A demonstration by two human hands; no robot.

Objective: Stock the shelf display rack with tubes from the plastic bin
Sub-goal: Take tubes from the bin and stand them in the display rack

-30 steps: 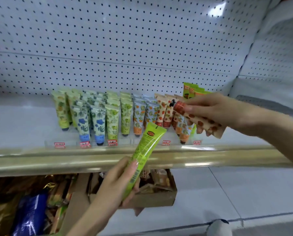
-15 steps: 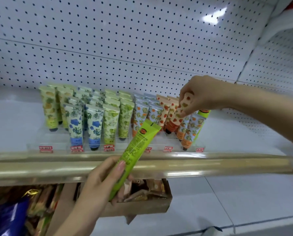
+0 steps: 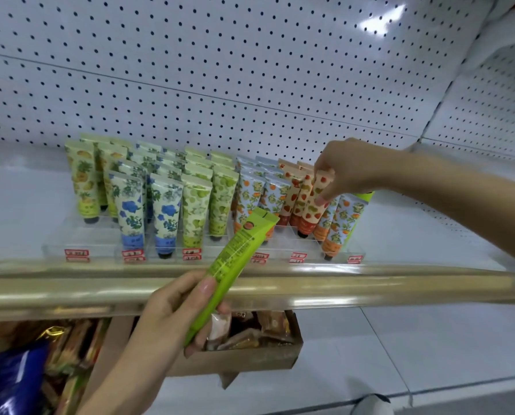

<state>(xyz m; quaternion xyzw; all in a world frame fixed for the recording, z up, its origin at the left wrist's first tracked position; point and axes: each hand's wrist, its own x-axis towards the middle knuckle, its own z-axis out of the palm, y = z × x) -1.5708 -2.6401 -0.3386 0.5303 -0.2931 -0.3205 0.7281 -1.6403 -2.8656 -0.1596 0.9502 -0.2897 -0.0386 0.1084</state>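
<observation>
Rows of floral tubes stand cap-down in a clear rack on a white shelf, with bare shelf to either side. The left hand grasps a lime-green tube, tilted up toward the rack in front of the gold rail. A box below is partly hidden, its contents blurred. The right hand pinches the top of a strawberry-print tube standing among the rack's orange rows; behind it a green tube is mostly hidden.

Tubes standing in rows in the display rack on the shelf, pegboard behind, cardboard box on the shelf below.
</observation>
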